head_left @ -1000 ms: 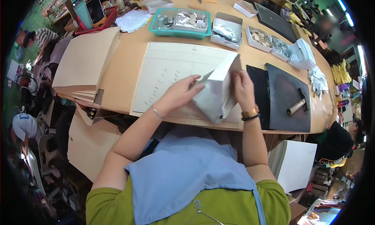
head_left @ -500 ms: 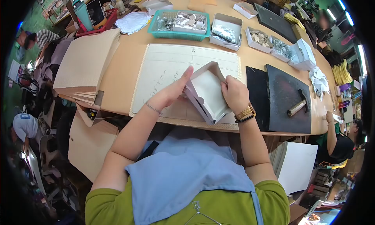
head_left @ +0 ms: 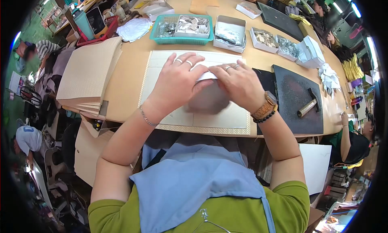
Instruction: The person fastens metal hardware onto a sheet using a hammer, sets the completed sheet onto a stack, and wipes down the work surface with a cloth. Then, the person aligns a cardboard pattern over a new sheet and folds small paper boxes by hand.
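Above the ruled board (head_left: 169,118), a pale box-like piece (head_left: 208,99) hangs tilted and partly blurred. My left hand (head_left: 178,80) grips its upper edge from the left, thumb on the near side and ringed fingers over the top. On the right, my right hand (head_left: 239,84) pinches the same edge, its fingertips close to those of the left. Between them a white folded edge (head_left: 208,75) shows. The palms hide both ends of the piece. Faint marks on the board are mostly covered by the left hand.
Behind the board are a teal basket (head_left: 155,40) and white boxes of small parts (head_left: 264,40). A dark slab (head_left: 289,107) with a hammer (head_left: 308,107) lies at the right. Stacked card sheets (head_left: 87,71) are at the left. A co-worker's arm (head_left: 345,136) reaches the table's right edge.
The box has turned from open side up to a steep tilt. Both hands have come together at its upper edge, the left moving up and closing over it.
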The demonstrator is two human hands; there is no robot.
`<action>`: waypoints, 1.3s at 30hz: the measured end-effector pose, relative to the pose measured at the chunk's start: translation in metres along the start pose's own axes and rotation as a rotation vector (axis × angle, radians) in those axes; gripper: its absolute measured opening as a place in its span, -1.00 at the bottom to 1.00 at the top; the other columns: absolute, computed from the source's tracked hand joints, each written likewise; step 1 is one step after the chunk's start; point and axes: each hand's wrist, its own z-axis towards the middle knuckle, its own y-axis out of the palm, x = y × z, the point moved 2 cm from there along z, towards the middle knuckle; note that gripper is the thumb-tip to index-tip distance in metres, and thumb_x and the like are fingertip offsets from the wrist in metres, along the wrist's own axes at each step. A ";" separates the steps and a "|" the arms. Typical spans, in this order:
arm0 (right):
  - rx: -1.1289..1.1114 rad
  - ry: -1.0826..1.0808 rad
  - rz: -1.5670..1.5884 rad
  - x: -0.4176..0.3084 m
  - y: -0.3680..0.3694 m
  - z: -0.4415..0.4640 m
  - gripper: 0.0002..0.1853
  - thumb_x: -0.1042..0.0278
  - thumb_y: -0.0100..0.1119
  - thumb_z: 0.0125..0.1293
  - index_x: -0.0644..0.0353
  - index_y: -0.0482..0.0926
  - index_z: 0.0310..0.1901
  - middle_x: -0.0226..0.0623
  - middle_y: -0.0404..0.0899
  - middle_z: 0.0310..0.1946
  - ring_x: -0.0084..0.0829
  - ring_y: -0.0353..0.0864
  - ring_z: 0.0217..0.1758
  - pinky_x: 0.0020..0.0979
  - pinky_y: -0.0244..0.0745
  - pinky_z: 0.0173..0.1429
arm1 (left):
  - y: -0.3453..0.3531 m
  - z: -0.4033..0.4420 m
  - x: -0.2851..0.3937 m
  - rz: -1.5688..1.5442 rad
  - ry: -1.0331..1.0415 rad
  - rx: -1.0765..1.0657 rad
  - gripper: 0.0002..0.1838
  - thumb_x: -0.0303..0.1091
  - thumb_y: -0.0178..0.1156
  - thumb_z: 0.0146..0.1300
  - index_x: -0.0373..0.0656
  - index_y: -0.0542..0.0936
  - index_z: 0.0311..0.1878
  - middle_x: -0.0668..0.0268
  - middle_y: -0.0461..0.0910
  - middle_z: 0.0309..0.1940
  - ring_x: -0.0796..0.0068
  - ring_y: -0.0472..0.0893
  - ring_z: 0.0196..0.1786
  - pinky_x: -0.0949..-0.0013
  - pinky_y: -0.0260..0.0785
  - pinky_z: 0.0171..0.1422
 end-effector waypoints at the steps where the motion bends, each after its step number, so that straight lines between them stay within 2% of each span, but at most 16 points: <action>1: -0.011 0.021 0.042 0.000 0.006 0.000 -0.75 0.35 0.16 0.16 0.10 0.52 -0.10 -0.28 0.64 -0.21 -0.26 0.64 -0.11 -0.15 0.50 0.04 | 0.002 0.001 -0.001 0.098 0.038 0.009 -0.76 -0.37 0.24 0.16 -0.08 0.60 -0.08 0.23 0.62 -0.12 0.23 0.60 -0.02 0.20 0.43 0.12; 2: -0.024 0.043 0.086 0.001 0.012 0.000 -0.77 0.36 0.17 0.15 0.11 0.52 -0.13 -0.27 0.64 -0.24 -0.26 0.64 -0.14 -0.20 0.52 0.00 | 0.004 0.001 -0.003 0.195 0.075 0.015 -0.79 -0.35 0.24 0.17 -0.07 0.60 -0.10 0.28 0.64 -0.18 0.29 0.62 -0.07 0.22 0.44 0.10; 3: 0.087 0.028 0.103 0.001 0.015 0.000 -0.83 0.38 0.14 0.16 0.13 0.52 -0.20 -0.26 0.62 -0.35 -0.25 0.63 -0.26 -0.24 0.54 -0.18 | 0.008 0.001 -0.007 0.198 0.087 0.017 -0.81 -0.34 0.24 0.18 -0.06 0.60 -0.12 0.31 0.64 -0.24 0.32 0.63 -0.14 0.23 0.46 0.04; 6: 0.141 0.195 0.169 0.000 0.021 0.004 -0.92 0.38 0.11 0.20 0.14 0.51 -0.29 -0.17 0.58 -0.46 -0.16 0.61 -0.36 -0.17 0.51 -0.27 | 0.021 0.003 -0.019 0.207 0.072 0.060 -0.86 -0.33 0.22 0.20 -0.03 0.59 -0.17 0.36 0.63 -0.38 0.37 0.63 -0.30 0.26 0.48 -0.13; 9: 0.280 0.331 0.408 0.006 0.035 0.016 -0.87 0.34 0.04 0.28 0.20 0.47 -0.35 -0.04 0.52 -0.52 -0.02 0.56 -0.42 -0.11 0.44 -0.33 | 0.031 0.015 -0.026 0.172 0.020 0.210 -0.88 -0.37 0.20 0.19 -0.05 0.59 -0.19 0.33 0.61 -0.43 0.33 0.62 -0.37 0.24 0.44 -0.35; 12: 0.285 0.531 0.679 0.018 0.058 0.028 -0.79 0.28 -0.01 0.33 0.26 0.43 -0.34 0.05 0.50 -0.50 0.08 0.52 -0.41 -0.11 0.39 -0.32 | 0.052 0.026 -0.044 0.108 0.004 0.341 -0.88 -0.38 0.19 0.20 -0.07 0.58 -0.19 0.31 0.62 -0.39 0.30 0.63 -0.36 0.25 0.45 -0.33; 17: 0.294 0.617 0.885 0.031 0.083 0.041 -0.72 0.25 -0.11 0.37 0.32 0.49 -0.26 0.07 0.47 -0.50 -0.12 0.50 -0.43 -0.26 0.42 -0.22 | 0.069 0.026 -0.056 0.065 -0.089 0.333 -0.89 -0.33 0.15 0.29 -0.08 0.59 -0.18 0.26 0.65 -0.38 0.24 0.65 -0.34 0.22 0.46 -0.33; 20: 0.284 0.520 0.975 0.033 0.091 0.040 -0.75 0.27 -0.11 0.38 0.28 0.48 -0.25 0.06 0.50 -0.49 -0.04 0.53 -0.40 -0.20 0.43 -0.22 | 0.072 0.022 -0.059 0.020 -0.134 0.334 -0.89 -0.28 0.12 0.34 -0.04 0.58 -0.18 0.26 0.63 -0.46 0.19 0.64 -0.41 0.19 0.44 -0.39; 26: 0.119 0.306 0.521 0.023 0.057 0.027 -0.82 0.28 -0.11 0.41 0.19 0.44 -0.21 0.07 0.53 -0.44 0.10 0.54 -0.29 -0.09 0.41 -0.24 | 0.043 0.012 -0.039 0.071 -0.181 0.146 -0.88 -0.22 0.10 0.37 0.01 0.57 -0.21 0.25 0.62 -0.52 0.18 0.62 -0.50 0.18 0.42 -0.46; 27: 0.113 0.336 0.492 0.023 0.059 0.027 -0.80 0.28 -0.12 0.42 0.19 0.47 -0.24 0.06 0.52 -0.46 0.00 0.54 -0.35 -0.19 0.43 -0.24 | 0.040 0.014 -0.037 0.059 -0.147 0.154 -0.88 -0.22 0.11 0.37 0.00 0.56 -0.22 0.24 0.62 -0.51 0.19 0.62 -0.49 0.19 0.41 -0.46; 31: 0.213 0.716 1.071 0.038 0.098 0.033 -0.72 0.27 -0.14 0.42 0.29 0.50 -0.29 0.11 0.48 -0.44 -0.16 0.40 -0.42 -0.30 0.40 -0.18 | 0.046 0.013 -0.042 -0.041 0.003 0.413 -0.92 -0.31 0.13 0.36 -0.05 0.56 -0.25 0.26 0.62 -0.49 0.21 0.61 -0.50 0.22 0.42 -0.45; 34: 0.385 0.815 1.079 0.058 0.122 0.026 -0.65 0.22 -0.18 0.44 0.35 0.46 -0.31 0.07 0.49 -0.41 -0.19 0.38 -0.37 -0.26 0.37 -0.15 | 0.046 0.015 -0.044 -0.005 0.041 0.506 -0.92 -0.29 0.13 0.35 -0.01 0.57 -0.26 0.30 0.63 -0.46 0.23 0.62 -0.49 0.24 0.43 -0.47; 35: 0.303 0.728 0.661 0.085 0.139 0.013 -0.58 0.14 -0.24 0.45 0.37 0.43 -0.33 -0.08 0.47 -0.43 -0.27 0.41 -0.30 -0.24 0.34 -0.15 | 0.041 0.011 -0.048 -0.026 -0.043 0.567 -0.91 -0.30 0.12 0.36 -0.03 0.56 -0.26 0.28 0.63 -0.46 0.22 0.62 -0.47 0.25 0.43 -0.45; 37: 0.387 0.974 0.766 0.112 0.142 -0.012 -0.54 0.07 -0.26 0.45 0.34 0.44 -0.36 -0.20 0.44 -0.49 -0.33 0.48 -0.29 -0.18 0.32 -0.23 | 0.021 0.002 -0.067 -0.066 -0.209 0.685 -0.89 -0.32 0.10 0.38 -0.07 0.56 -0.26 0.24 0.62 -0.45 0.19 0.63 -0.45 0.25 0.44 -0.41; 38: 0.438 1.218 1.057 0.128 0.143 -0.026 -0.58 0.08 -0.22 0.44 0.25 0.49 -0.38 -0.32 0.41 -0.53 -0.46 0.41 -0.39 -0.29 0.29 -0.31 | 0.013 -0.006 -0.086 -0.215 -0.311 0.787 -0.82 -0.30 0.04 0.45 -0.15 0.53 -0.26 0.19 0.61 -0.45 0.24 0.63 -0.42 0.29 0.44 -0.33; 39: 0.453 1.226 1.003 0.146 0.141 -0.041 -0.64 0.11 -0.17 0.41 0.16 0.53 -0.38 -0.43 0.37 -0.56 -0.57 0.34 -0.47 -0.40 0.26 -0.36 | -0.005 -0.012 -0.096 -0.234 -0.425 0.853 -0.77 -0.28 -0.02 0.49 -0.20 0.51 -0.25 0.20 0.60 -0.44 0.35 0.60 -0.38 0.33 0.44 -0.25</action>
